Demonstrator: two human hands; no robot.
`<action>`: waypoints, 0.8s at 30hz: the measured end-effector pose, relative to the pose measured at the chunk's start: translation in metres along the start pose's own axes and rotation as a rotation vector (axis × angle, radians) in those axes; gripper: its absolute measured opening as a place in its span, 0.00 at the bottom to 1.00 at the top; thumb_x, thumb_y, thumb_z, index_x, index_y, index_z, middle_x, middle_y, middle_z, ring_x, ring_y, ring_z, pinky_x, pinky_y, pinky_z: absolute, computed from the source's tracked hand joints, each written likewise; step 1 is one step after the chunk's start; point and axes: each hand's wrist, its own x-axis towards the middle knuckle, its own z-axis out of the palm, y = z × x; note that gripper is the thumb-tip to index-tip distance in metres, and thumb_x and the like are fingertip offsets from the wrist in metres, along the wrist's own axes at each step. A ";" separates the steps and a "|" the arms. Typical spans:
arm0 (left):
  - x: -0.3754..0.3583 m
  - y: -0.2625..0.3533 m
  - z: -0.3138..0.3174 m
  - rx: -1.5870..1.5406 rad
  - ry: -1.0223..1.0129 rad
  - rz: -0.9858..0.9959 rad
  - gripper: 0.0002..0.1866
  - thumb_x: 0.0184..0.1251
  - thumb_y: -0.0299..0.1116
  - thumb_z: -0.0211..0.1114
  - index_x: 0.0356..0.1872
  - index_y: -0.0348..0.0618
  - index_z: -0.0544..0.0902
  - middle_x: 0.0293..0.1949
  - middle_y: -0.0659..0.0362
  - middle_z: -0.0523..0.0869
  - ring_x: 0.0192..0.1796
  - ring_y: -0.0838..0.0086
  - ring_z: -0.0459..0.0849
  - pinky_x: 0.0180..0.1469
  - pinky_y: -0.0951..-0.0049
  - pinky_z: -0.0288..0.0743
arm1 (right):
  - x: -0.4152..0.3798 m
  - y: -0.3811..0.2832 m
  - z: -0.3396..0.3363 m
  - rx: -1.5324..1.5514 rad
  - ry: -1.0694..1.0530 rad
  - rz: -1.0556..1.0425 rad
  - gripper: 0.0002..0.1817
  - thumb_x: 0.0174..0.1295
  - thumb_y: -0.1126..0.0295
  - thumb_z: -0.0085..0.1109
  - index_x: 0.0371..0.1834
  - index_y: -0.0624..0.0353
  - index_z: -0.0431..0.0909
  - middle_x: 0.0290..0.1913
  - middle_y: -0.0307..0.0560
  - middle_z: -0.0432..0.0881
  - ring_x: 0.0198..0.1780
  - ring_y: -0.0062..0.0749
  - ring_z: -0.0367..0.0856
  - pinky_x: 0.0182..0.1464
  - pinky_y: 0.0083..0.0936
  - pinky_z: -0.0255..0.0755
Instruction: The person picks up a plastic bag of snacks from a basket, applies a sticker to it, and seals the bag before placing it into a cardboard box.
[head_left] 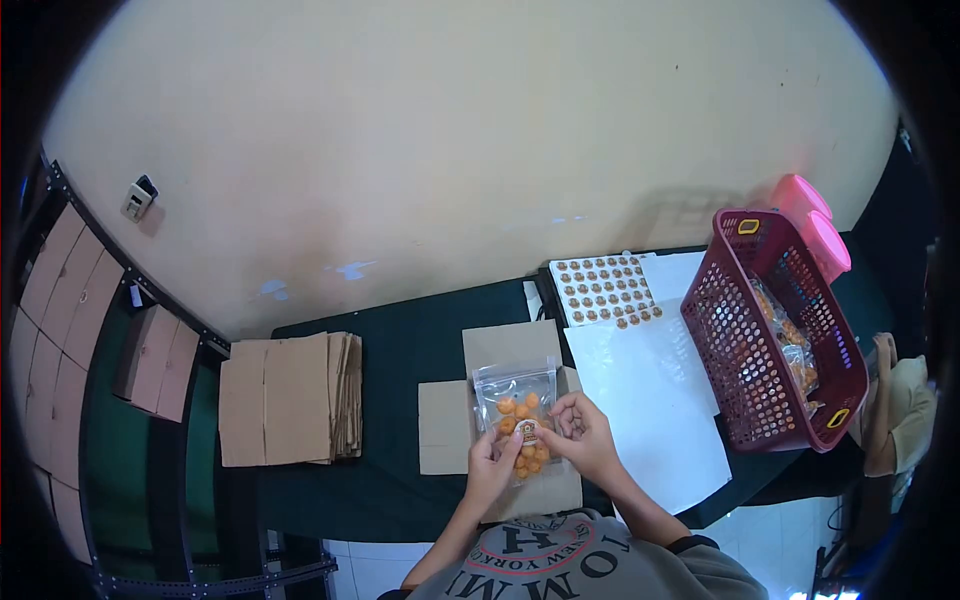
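Note:
A clear zip pouch (pixel 515 383) of round orange snacks lies over an opened cardboard box (pixel 444 428) in front of me. On the pouch's front is a small round brown-and-white sticker (pixel 527 428). My left hand (pixel 487 470) is closed on the pouch's lower left side, its thumb at the sticker's edge. From the right, my right hand (pixel 590 442) grips the pouch, with its thumb by the sticker and its other fingers curled. The undersides of both grips are hidden. The sticker sheet (pixel 605 288), with rows of matching round stickers, lies further back.
Flattened cardboard boxes (pixel 290 400) are stacked at left on the dark-covered table. White sheets (pixel 650 400) lie at right beside a maroon basket (pixel 745 350) holding filled pouches (pixel 790 340). Pink containers (pixel 812 225) stand behind it. Another person's arm (pixel 880 420) shows at far right.

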 end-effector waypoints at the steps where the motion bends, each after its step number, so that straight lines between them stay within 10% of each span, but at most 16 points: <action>1: 0.000 0.002 0.001 -0.051 -0.002 -0.021 0.15 0.64 0.32 0.54 0.47 0.30 0.72 0.37 0.59 0.80 0.37 0.83 0.78 0.39 0.84 0.71 | 0.002 0.004 -0.002 0.121 -0.023 -0.016 0.16 0.47 0.76 0.65 0.34 0.61 0.65 0.20 0.30 0.61 0.21 0.09 0.58 0.23 0.08 0.53; 24: 0.000 0.017 0.010 -0.139 -0.080 0.007 0.15 0.62 0.28 0.56 0.48 0.31 0.70 0.39 0.58 0.79 0.38 0.83 0.78 0.38 0.85 0.73 | 0.000 0.015 0.001 0.004 -0.194 -0.136 0.22 0.49 0.72 0.62 0.43 0.60 0.60 0.37 0.41 0.69 0.36 0.16 0.70 0.34 0.13 0.67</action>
